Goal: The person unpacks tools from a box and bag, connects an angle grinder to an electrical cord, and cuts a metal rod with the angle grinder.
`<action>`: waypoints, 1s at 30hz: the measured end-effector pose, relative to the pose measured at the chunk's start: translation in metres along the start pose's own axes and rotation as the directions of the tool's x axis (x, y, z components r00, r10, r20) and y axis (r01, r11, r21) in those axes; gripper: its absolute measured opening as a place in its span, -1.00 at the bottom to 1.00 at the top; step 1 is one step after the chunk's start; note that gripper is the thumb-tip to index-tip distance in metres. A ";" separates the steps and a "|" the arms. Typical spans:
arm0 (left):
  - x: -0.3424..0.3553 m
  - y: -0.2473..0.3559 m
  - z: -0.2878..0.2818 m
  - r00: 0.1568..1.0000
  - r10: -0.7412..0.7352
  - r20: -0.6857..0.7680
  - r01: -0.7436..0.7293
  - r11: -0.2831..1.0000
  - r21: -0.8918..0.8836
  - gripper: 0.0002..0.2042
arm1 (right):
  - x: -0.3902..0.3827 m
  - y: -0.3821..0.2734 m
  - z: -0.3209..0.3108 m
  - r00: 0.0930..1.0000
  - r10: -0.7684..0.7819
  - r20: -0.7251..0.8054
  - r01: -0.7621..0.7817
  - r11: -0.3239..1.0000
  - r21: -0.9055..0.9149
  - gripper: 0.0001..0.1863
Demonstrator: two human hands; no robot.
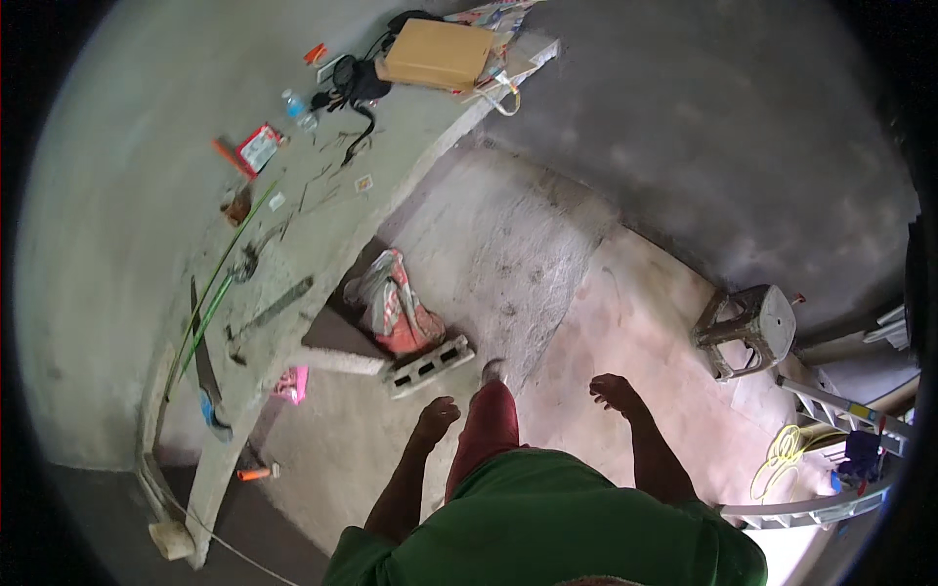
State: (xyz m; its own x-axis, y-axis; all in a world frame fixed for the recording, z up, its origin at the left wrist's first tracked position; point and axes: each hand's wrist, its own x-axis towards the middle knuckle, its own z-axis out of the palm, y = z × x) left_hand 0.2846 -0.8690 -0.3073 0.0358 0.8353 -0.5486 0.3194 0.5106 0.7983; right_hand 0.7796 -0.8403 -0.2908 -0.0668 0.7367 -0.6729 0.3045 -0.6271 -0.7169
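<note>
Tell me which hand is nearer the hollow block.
Left. The left hand appears just below the block in the picture; the right hand is farther off, to its right, beyond the leg.

A concrete counter (342, 217) bears a plastic bottle (299, 111) and blue-handled saw (205, 363). On the floor (552, 391) rest a stool (772, 324) and hollow block (430, 365).

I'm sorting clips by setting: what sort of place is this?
Probably a room being built or renovated: the walls look like bare cement, a hollow block lies on the rough floor, and a ladder shows at the right.
</note>
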 end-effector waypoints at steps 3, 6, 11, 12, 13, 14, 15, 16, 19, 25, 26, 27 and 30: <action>0.065 0.064 -0.003 0.988 0.036 0.150 0.001 0.970 -0.243 -0.53 | 0.049 -0.065 -0.031 0.999 -0.050 0.016 0.051 0.998 -0.040 -0.56; 0.140 0.140 -0.016 0.939 0.245 0.241 -0.117 0.887 -0.447 -0.54 | 0.120 -0.120 -0.075 0.981 -0.176 -0.081 0.188 0.966 0.179 -0.58; 0.267 0.337 -0.049 0.944 0.329 0.014 -0.276 0.812 -0.514 -0.43 | 0.204 -0.212 -0.141 0.983 -0.099 -0.156 0.131 0.969 0.210 -0.57; 0.291 0.374 -0.062 0.911 0.403 -0.086 -0.377 0.733 -0.566 -0.43 | 0.220 -0.235 -0.148 0.985 -0.091 -0.143 0.119 0.973 0.199 -0.56; 0.319 0.404 -0.081 0.871 0.460 -0.175 -0.461 0.640 -0.614 -0.52 | 0.233 -0.260 -0.152 0.987 -0.096 -0.129 0.120 0.974 0.193 -0.56; 0.350 0.433 -0.101 0.822 0.507 -0.258 -0.536 0.540 -0.649 -0.59 | 0.244 -0.287 -0.155 0.977 -0.172 -0.129 0.196 0.961 0.197 -0.53; 0.375 0.468 -0.121 0.856 0.422 -0.299 -0.501 0.535 -0.680 -0.61 | 0.252 -0.314 -0.158 0.960 -0.244 -0.133 0.268 0.942 0.203 -0.51; 0.399 0.502 -0.140 0.881 0.331 -0.338 -0.469 0.523 -0.711 -0.61 | 0.255 -0.343 -0.158 0.958 -0.248 -0.142 0.276 0.933 0.231 -0.47; 0.479 0.566 -0.185 0.887 0.083 -0.454 -0.424 0.536 -0.730 -0.23 | 0.276 -0.402 -0.156 0.964 -0.251 -0.082 0.263 0.876 0.405 -0.44; 0.579 0.639 -0.180 0.866 -0.046 -0.497 -0.376 0.595 -0.711 -0.03 | 0.353 -0.499 -0.195 0.934 -0.345 0.096 0.254 0.826 0.503 -0.48; 0.590 0.640 -0.178 0.860 -0.020 -0.511 -0.413 0.563 -0.716 -0.05 | 0.364 -0.526 -0.199 0.922 -0.372 0.104 0.289 0.844 0.452 -0.49; 0.599 0.639 -0.177 0.852 0.009 -0.524 -0.448 0.530 -0.720 -0.06 | 0.378 -0.552 -0.202 0.909 -0.402 0.113 0.328 0.854 0.403 -0.49; 0.628 0.646 -0.172 0.740 0.169 -0.652 -0.673 0.201 -0.712 -0.26 | 0.438 -0.618 -0.225 0.873 -0.464 0.152 0.391 0.851 0.351 -0.46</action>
State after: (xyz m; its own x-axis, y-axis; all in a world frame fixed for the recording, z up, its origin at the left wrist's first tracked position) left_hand 0.3508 0.0204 -0.0939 -0.5366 0.8367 -0.1090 -0.6340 -0.3146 0.7065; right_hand 0.7756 -0.0733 -0.1019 -0.3441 0.8953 -0.2828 -0.1006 -0.3347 -0.9369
